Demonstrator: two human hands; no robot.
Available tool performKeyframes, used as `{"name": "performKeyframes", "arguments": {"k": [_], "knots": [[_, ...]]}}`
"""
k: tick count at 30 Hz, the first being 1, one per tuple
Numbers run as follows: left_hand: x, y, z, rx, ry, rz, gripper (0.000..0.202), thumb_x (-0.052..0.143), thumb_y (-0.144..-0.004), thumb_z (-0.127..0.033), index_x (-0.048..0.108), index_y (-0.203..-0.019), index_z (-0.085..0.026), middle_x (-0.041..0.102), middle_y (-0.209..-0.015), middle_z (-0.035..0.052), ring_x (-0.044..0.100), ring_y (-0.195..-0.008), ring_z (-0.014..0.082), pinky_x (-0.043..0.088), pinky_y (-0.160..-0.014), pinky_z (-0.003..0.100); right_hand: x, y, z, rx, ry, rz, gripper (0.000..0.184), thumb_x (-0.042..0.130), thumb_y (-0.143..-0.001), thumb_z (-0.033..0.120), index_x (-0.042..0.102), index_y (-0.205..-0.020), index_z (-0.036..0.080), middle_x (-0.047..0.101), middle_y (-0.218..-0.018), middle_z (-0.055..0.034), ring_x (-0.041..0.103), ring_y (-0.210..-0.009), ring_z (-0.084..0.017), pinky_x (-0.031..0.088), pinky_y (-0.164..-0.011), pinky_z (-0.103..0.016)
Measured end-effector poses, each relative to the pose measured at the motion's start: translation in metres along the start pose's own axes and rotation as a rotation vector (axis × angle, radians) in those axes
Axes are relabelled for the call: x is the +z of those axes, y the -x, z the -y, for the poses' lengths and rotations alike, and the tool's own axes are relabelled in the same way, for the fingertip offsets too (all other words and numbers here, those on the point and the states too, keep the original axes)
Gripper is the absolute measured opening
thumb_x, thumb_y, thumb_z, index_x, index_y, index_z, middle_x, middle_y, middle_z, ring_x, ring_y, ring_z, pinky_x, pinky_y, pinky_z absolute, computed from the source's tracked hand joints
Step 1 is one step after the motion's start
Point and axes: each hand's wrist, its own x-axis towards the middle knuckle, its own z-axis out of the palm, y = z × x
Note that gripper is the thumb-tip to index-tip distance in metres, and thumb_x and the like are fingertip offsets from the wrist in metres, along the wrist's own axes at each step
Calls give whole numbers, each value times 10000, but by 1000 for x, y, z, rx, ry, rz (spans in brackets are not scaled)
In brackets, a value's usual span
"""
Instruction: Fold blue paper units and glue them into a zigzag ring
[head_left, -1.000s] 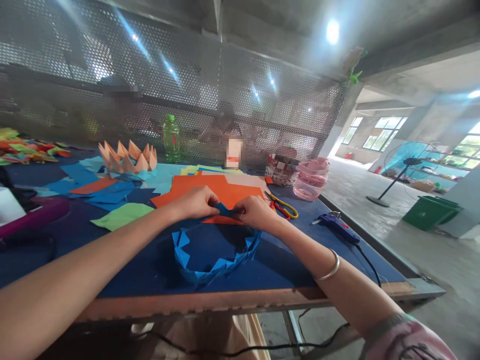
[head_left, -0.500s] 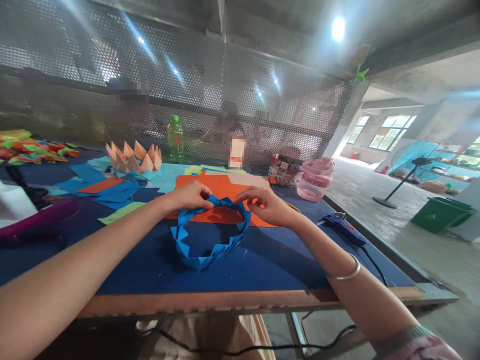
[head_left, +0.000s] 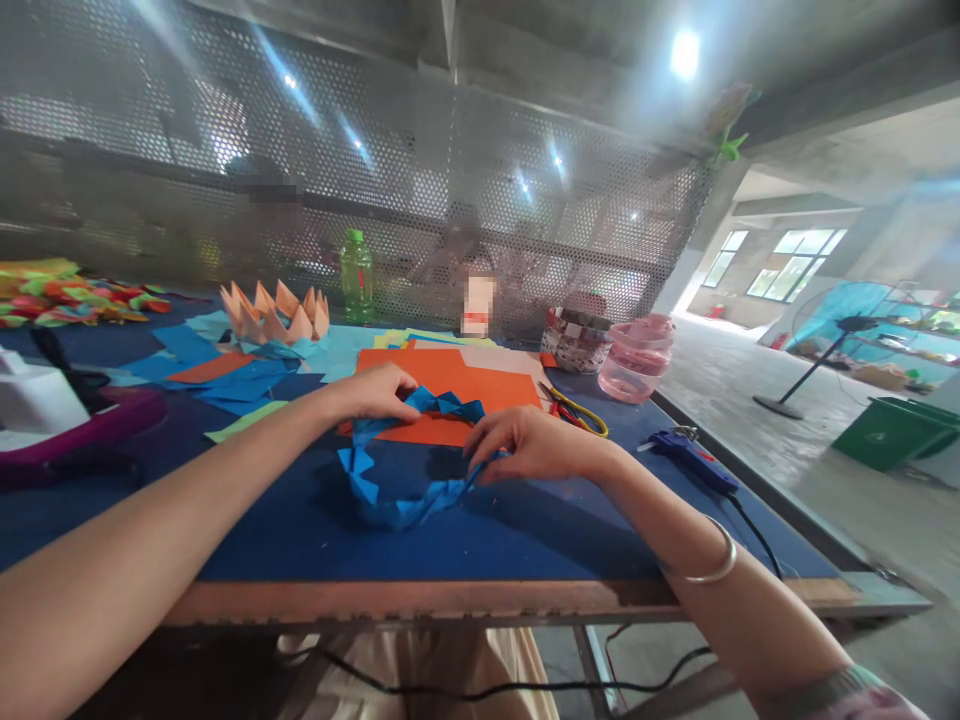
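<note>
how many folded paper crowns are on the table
2. The blue one is held by the left hand and right hand; the peach one stands farther back. The multicoloured heap at far left may hide more.

Your left forearm (head_left: 172, 490) and right forearm (head_left: 675, 515) angle inward from the lower corners. Your left hand (head_left: 375, 392) sits palm down, fingers curled into a pinch; your right hand (head_left: 525, 445), lower and apart, droops from the wrist, fingers bent downward.
</note>
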Motion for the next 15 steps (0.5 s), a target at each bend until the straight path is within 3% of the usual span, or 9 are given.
{"name": "performKeyframes", "arguments": {"k": [4,6,8,10,12,14,15], "knots": [[-2,-4,10,-34,-42,-188,225,619,-583,-311,494,-437,-193,401,-415,-56,369,-449,106,228,-469,249,-5,1,-4,93,126,-263,134,644,-785,184,743,-864,227,712,-943,1,639,-883,-132,433,-812,-218],[-4,-6,15,-35,-55,-258,230,635,-584,-317,498,-444,-197,438,-431,-42,409,-472,122,261,-486,251,-7,1,-8,142,230,-347,140,629,-794,182,734,-870,234,709,-973,2,637,-874,-134,432,-780,-221],[-6,-6,14,-21,-59,-317,192,647,-608,-368,598,-569,-187,565,-549,-5,500,-552,154,335,-539,251,-7,1,-12,191,322,-356,145,622,-796,179,727,-877,238,711,-975,4,637,-843,-135,428,-753,-225],[-7,-3,7,4,-65,-401,329,626,-660,-445,669,-825,-164,662,-796,61,577,-720,200,408,-655,275,-6,0,-17,234,383,-350,152,616,-800,180,721,-890,242,718,-955,5,637,-830,-140,423,-751,-232],[-7,4,-6,52,-81,-511,463,585,-718,-491,643,-1025,-148,647,-1030,118,577,-907,239,420,-792,317,-4,-1,-21,282,425,-376,148,609,-806,200,714,-902,245,722,-934,3,639,-820,-147,420,-741,-237],[-5,10,-21,169,-73,-577,445,551,-773,-498,645,-1044,-158,639,-1093,115,572,-968,233,408,-864,326,-2,-1,-24,342,457,-425,152,601,-814,235,704,-923,255,722,-923,2,639,-797,-154,418,-702,-238],[-2,13,-28,244,-55,-551,415,553,-785,-501,663,-1003,-165,657,-1064,103,583,-955,224,406,-879,323,-1,-2,-25,369,470,-448,160,597,-815,249,699,-938,261,720,-926,2,639,-787,-157,415,-681,-238]]}}
